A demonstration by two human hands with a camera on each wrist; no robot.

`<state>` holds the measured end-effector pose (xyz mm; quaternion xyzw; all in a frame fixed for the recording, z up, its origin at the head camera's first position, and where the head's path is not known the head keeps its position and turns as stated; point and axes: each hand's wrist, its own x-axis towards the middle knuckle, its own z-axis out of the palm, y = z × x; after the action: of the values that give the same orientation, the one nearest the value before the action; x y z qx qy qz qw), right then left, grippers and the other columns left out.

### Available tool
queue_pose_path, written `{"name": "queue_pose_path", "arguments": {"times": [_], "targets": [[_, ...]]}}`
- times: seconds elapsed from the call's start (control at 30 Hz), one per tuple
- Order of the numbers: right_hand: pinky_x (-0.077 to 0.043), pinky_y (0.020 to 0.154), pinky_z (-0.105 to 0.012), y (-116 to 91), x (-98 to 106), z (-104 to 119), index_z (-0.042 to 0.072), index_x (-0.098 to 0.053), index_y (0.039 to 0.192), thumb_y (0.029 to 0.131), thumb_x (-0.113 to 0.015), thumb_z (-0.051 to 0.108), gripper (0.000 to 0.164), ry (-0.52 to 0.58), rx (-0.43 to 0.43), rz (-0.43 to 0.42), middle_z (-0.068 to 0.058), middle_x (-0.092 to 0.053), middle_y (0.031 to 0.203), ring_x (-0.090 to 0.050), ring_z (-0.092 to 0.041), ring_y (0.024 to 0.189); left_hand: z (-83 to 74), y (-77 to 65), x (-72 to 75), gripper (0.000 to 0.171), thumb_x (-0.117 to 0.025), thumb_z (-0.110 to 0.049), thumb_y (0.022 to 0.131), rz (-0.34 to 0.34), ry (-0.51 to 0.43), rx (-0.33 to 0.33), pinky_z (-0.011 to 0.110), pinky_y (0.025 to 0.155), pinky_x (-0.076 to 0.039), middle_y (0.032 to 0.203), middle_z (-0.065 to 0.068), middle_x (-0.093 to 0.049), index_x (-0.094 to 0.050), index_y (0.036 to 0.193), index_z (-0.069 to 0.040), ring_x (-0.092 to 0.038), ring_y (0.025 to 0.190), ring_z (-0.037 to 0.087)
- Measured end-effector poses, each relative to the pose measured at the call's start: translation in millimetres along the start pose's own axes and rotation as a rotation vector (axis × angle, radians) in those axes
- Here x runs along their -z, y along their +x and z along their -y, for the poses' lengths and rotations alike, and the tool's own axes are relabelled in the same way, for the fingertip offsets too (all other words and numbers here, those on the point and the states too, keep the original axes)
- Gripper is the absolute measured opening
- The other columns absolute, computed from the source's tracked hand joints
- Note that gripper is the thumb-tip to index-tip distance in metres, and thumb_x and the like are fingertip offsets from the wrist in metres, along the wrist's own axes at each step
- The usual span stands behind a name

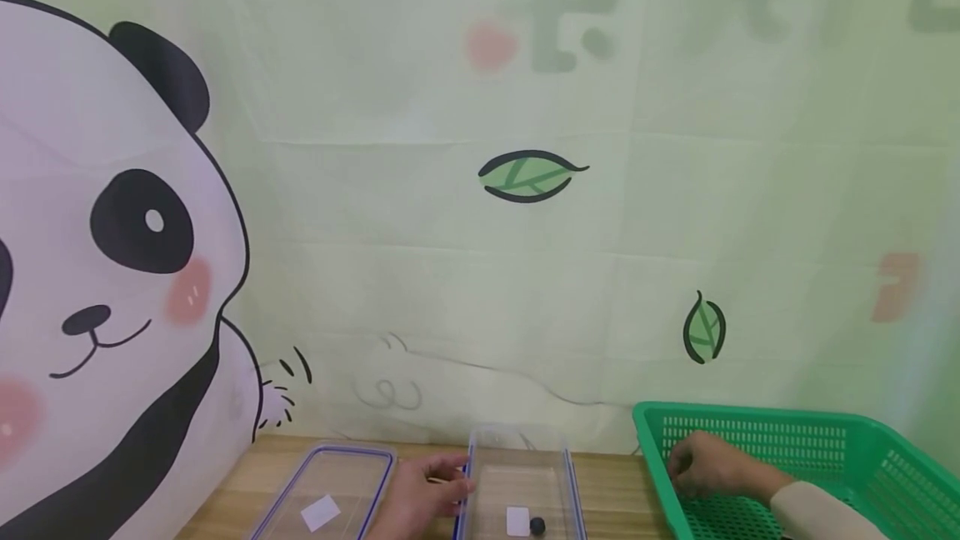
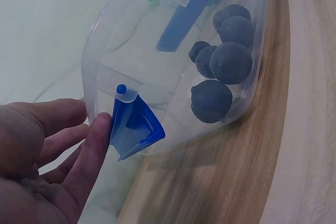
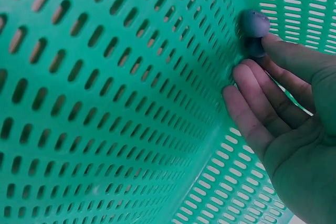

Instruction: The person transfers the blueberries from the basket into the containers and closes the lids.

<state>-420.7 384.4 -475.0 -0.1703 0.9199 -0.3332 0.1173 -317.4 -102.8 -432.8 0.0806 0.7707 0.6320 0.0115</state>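
Observation:
My left hand [image 1: 423, 494] holds the left side of a clear plastic container [image 1: 521, 473], thumb and fingers at its wall beside a blue latch [image 2: 136, 124]. Several blueberries [image 2: 231, 63] lie together at one end inside the container; in the head view only one dark blueberry [image 1: 537, 526] shows beside a white label. Inside a green basket [image 1: 652, 461], my right hand [image 1: 708, 465] is low against the left wall. Its thumb and index finger pinch at a blueberry [image 3: 255, 23] near the basket corner; a second blueberry [image 3: 255, 47] sits just below, partly hidden.
A clear lid [image 1: 348, 473] with a blue seal and a white label lies on the wooden table [image 1: 618, 490], left of the container. Behind stands a pale green backdrop [image 1: 420, 273] with a printed panda and leaves.

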Motion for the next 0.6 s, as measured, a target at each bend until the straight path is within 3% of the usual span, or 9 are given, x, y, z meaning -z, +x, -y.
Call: {"name": "queue_pose_path", "arguments": {"times": [0.2, 0.33, 0.43, 0.6], "targets": [[-0.066, 0.064, -0.043, 1, -1, 3, 0.012, -0.077, 0.090, 0.086, -0.083, 0.009, 0.008, -0.005, -0.024, -0.007, -0.003, -0.072, 0.087, -0.070, -0.025, 0.079, -0.7, -0.1, -0.3, 0.037, -0.079, 0.004, 0.092, -0.006, 0.005, 0.006, 0.034, 0.073, -0.068, 0.094, 0.006, -0.070, -0.070, 0.127, 0.010, -0.072, 0.081, 0.017], [-0.064, 0.062, -0.041, -4, 2, 11, 0.013, -0.078, 0.090, 0.087, -0.083, 0.012, 0.006, -0.026, 0.027, -0.015, -0.001, -0.072, 0.086, -0.069, -0.024, 0.078, -2.2, -0.3, -0.1, 0.036, -0.080, 0.002, 0.092, -0.009, 0.012, 0.031, 0.034, 0.073, -0.068, 0.095, 0.006, -0.070, -0.071, 0.127, 0.009, -0.072, 0.081, 0.017], [-0.064, 0.064, -0.037, -15, 6, 34, 0.014, -0.080, 0.091, 0.087, -0.082, 0.014, 0.005, -0.080, 0.067, -0.048, 0.002, -0.073, 0.088, -0.069, -0.020, 0.079, -3.2, -0.2, 0.1, 0.036, -0.080, 0.001, 0.093, -0.011, 0.014, 0.058, 0.034, 0.073, -0.068, 0.095, 0.006, -0.070, -0.071, 0.126, 0.008, -0.073, 0.081, 0.018], [-0.063, 0.070, -0.035, -44, 17, 97, 0.007, -0.080, 0.096, 0.090, -0.080, 0.010, 0.007, -0.120, 0.103, -0.145, 0.001, -0.074, 0.091, -0.069, -0.017, 0.083, -3.9, 0.0, 0.4, 0.035, -0.080, 0.001, 0.092, -0.009, 0.009, 0.064, 0.034, 0.073, -0.068, 0.096, 0.007, -0.070, -0.072, 0.126, 0.008, -0.073, 0.081, 0.018]]}}
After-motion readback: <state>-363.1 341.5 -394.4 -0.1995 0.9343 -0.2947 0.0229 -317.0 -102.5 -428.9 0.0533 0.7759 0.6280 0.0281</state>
